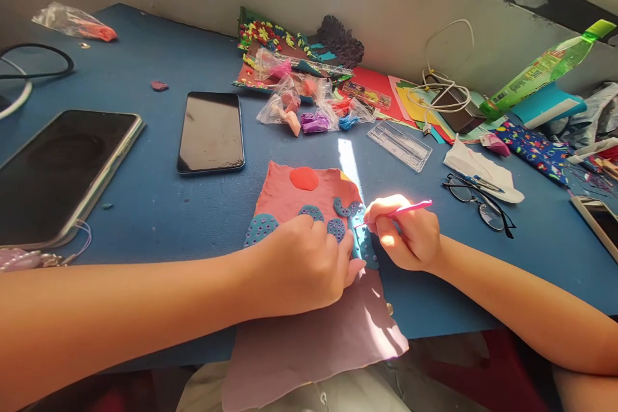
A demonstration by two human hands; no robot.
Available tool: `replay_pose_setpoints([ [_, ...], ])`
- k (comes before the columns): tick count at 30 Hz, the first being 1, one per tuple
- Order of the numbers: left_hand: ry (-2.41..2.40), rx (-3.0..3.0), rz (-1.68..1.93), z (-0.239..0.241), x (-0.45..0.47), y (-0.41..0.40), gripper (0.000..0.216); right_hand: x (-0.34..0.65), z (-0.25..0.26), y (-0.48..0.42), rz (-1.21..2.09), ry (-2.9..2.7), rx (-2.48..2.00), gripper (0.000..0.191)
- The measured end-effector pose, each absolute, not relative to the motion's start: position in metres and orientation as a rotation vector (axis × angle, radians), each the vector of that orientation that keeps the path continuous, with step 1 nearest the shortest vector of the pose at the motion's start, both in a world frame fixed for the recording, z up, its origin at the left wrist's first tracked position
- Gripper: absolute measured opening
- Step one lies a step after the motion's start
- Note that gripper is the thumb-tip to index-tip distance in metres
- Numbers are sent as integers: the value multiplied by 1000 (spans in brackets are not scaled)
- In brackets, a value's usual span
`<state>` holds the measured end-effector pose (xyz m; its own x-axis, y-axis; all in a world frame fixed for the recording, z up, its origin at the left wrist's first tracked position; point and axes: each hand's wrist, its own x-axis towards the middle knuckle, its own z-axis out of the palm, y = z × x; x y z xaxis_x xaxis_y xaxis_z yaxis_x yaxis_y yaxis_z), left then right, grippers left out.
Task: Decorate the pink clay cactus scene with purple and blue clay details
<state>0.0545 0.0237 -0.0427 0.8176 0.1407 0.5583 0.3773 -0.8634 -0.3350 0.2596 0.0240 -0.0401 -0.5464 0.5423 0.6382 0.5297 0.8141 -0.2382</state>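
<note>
The blue clay strip (361, 238), dotted and branched like a cactus, lies on your pink clay slab (313, 335) directly between your 2 hands, its long axis running away from you toward the wall. Your right hand (410, 241) is the nearer one. It sits just beside the strip's right edge, pinching a pink tool (410, 208) like a pen. The tool's shaft lies almost level, handle out to the right and tip pointing left at the strip's upper part, crossing the strip's axis rather than following it.

Your left hand (299, 264) rests knuckles-up on the slab just left of the strip, fingers curled and thumb stretched toward it. Whether those fingers pinch anything beneath them is hidden.

3 more dotted blue shapes (261, 228) sit in a row to the left, partly under that hand, and a red disc (304, 178) lies near the slab's far edge. The slab overhangs the near edge of the blue table (154, 206).

Farther out are a phone (211, 132) to the left, bags of coloured clay (309, 112) beyond, and glasses (477, 201) to the right.
</note>
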Motion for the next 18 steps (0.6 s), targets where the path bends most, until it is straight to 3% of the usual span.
replay_pose_setpoints([
  [18,-392,-2574,-732,-43,55,23,30,257,-42,30,18,-2352,-659,13],
])
